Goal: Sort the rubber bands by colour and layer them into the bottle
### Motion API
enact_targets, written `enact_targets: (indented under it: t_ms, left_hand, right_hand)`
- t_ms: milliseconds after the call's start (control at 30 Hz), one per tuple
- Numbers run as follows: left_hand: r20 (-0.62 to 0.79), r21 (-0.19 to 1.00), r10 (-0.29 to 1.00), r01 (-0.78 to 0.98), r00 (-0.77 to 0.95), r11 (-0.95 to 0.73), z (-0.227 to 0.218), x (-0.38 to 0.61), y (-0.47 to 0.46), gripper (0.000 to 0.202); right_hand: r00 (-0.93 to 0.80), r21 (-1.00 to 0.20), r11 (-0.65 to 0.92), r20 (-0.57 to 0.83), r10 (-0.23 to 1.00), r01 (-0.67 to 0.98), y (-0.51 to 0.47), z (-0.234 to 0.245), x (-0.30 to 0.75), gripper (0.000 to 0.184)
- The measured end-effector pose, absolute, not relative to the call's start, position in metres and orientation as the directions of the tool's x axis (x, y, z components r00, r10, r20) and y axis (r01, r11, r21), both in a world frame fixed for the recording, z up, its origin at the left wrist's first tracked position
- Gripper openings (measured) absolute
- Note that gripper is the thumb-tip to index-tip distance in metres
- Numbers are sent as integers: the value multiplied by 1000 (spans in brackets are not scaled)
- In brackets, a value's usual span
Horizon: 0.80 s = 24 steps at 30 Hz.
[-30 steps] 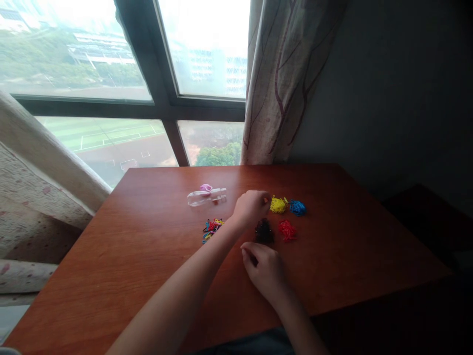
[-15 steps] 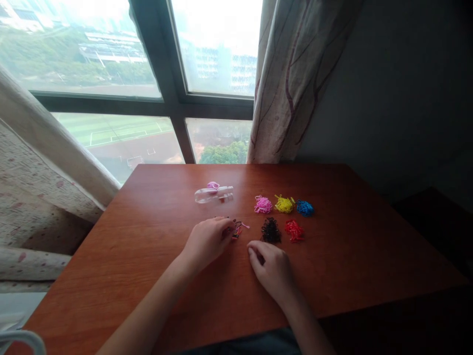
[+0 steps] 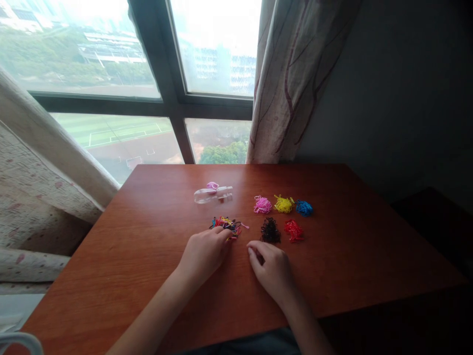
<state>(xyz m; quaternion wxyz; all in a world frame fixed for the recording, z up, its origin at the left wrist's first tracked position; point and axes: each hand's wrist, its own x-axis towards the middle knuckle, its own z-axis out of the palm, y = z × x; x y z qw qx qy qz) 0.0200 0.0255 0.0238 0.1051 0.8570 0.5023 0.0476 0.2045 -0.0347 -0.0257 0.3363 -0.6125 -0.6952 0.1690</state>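
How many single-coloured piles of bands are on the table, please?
5: a pink pile, a yellow pile and a blue pile in the far row; a black pile and a red pile nearer.

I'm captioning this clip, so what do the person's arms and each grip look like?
The left grip and right grip are bare hands, with no gloves or wristwatch visible. The left forearm and right forearm look slim, with no sleeves or markings showing. Dark cloth, perhaps clothing, shows at the bottom edge.
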Motion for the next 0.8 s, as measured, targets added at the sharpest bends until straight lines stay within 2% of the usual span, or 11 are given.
enact_targets:
  t_ms: [367, 800]
  left_hand:
    - [-17, 210, 855, 838, 519, -504, 21, 24, 27, 16]
    - [45, 393, 835, 758, 549, -520, 14, 26, 18, 16]
  right_hand:
    - [-23, -653, 192, 259, 966, 733, -35, -26, 205, 19]
    - [-58, -667, 234, 274, 960, 707, -37, -25, 205, 20]
